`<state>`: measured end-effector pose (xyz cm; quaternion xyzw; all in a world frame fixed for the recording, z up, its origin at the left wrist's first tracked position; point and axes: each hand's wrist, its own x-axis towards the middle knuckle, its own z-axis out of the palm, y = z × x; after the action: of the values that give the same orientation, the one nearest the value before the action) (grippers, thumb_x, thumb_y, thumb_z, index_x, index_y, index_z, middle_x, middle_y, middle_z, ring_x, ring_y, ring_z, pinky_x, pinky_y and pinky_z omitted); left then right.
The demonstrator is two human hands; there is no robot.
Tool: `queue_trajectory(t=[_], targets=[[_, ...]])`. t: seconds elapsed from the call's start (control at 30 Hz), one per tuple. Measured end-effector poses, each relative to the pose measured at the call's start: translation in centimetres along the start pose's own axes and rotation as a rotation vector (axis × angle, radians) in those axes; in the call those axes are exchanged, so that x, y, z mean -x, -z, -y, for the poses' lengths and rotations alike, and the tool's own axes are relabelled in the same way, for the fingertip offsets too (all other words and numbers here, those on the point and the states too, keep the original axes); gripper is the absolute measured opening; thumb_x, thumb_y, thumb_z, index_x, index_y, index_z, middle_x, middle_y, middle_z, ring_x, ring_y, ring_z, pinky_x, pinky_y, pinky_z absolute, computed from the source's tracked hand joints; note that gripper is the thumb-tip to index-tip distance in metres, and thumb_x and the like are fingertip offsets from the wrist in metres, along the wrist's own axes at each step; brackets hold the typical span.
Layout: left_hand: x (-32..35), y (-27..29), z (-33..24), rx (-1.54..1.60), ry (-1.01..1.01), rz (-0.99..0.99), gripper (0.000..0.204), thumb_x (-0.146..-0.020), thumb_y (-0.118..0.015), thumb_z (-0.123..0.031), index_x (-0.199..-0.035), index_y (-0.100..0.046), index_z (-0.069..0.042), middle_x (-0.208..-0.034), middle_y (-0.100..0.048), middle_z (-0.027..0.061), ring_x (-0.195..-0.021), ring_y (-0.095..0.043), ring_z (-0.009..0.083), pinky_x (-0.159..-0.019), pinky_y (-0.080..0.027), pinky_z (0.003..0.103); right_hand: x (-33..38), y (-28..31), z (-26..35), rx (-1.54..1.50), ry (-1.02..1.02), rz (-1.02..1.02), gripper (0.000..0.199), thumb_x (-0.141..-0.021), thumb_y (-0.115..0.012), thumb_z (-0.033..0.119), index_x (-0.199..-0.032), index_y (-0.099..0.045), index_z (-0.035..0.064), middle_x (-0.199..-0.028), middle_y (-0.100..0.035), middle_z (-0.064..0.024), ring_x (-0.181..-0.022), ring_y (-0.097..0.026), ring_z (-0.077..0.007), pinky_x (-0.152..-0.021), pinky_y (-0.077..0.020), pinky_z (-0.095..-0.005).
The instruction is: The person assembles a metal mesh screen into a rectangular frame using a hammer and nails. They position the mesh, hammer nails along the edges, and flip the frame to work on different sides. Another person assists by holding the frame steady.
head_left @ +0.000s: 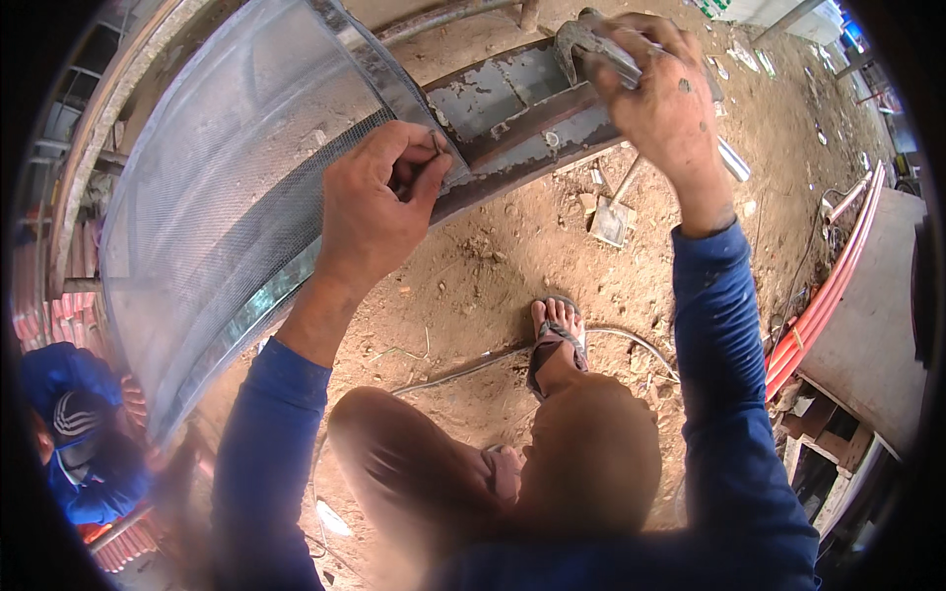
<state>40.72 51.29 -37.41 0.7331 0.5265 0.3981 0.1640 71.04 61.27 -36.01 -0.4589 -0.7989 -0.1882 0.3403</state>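
Note:
My left hand is closed in a pinch at the corner of a mesh screen, with a small, thin, dark nail at the fingertips. The mesh is grey and see-through, edged by a flat grey strip. My right hand grips a claw hammer, raised farther right; its curved claw shows left of the fingers, and the hand hides much of the rest. Under the hammer and the screen's corner runs a bench-like metal frame with flaking grey and brown paint.
Dirt floor with scattered scraps lies below. A small square-bladed trowel and a cable are on it. Reddish pipes and a grey board stand at right. Another person in blue is at lower left.

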Motion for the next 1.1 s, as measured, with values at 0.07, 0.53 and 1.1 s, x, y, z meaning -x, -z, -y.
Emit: queue_trajectory(t=[0.07,0.53,1.1], targets=[[0.0,0.3,0.2,-0.006,-0.007,0.0,0.015,-0.098,-0.085,-0.004,-0.109,-0.075,-0.007,-0.086,-0.078,-0.002,-0.071,-0.064,0.0019,-0.061,-0.048,0.021,0.4,-0.3,-1.8,0.088,-0.108,0.151,0.037,-0.106,-0.071,0.031,-0.136,-0.079,0.011,-0.119,-0.079,-0.0192,-0.109,-0.075,-0.0379,-0.098,-0.0615,-0.0474],[-0.1,0.6,0.2,0.063,0.028,0.01,0.017,-0.096,-0.086,-0.005,-0.104,-0.072,-0.008,-0.09,-0.08,0.0031,-0.075,-0.074,0.0088,-0.063,-0.055,0.025,3.3,-2.0,-2.1,-0.028,-0.386,0.323,0.032,-0.112,-0.059,0.023,-0.126,-0.063,-0.0053,-0.109,-0.066,-0.03,-0.097,-0.068,-0.0457,-0.081,-0.0555,-0.0573],[0.1,0.6,0.8,0.118,0.013,-0.001,0.017,-0.098,-0.082,-0.007,-0.109,-0.071,-0.005,-0.098,-0.078,0.009,-0.081,-0.078,0.0191,-0.069,-0.059,0.031,6.1,9.6,12.2,-0.704,-0.359,0.591,0.035,-0.113,-0.063,0.009,-0.143,-0.055,-0.0072,-0.098,-0.069,-0.0158,-0.068,-0.058,-0.0229,-0.062,-0.051,-0.0389]])
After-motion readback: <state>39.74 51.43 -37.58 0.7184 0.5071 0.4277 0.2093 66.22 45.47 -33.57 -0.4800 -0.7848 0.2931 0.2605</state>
